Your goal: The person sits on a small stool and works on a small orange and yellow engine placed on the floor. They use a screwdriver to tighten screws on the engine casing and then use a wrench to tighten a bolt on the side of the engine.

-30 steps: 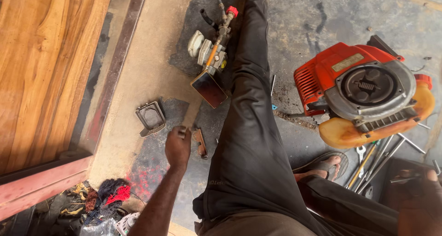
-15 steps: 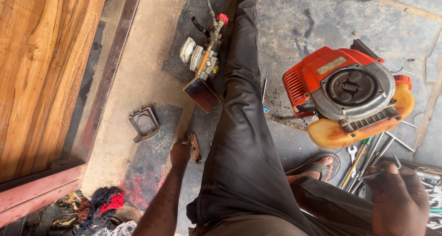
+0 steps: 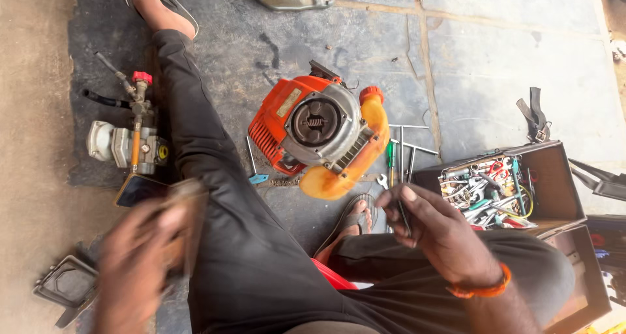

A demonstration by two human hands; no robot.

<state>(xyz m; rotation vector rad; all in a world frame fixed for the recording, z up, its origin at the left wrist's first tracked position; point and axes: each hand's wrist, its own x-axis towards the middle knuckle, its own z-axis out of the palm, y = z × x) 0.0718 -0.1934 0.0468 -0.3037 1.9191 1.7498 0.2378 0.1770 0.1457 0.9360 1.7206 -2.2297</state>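
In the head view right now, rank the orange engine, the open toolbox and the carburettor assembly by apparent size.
1. Open toolbox, though partly cut off by the frame edge.
2. Orange engine, close to the toolbox in size.
3. Carburettor assembly, clearly smallest.

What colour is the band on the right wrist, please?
Orange band, clearest in the head view.

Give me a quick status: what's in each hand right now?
Left hand blurred, gripping a flat brownish piece. Right hand pinching a thin dark metal tool. Orange engine housing untouched on the stone floor, nothing blocking.
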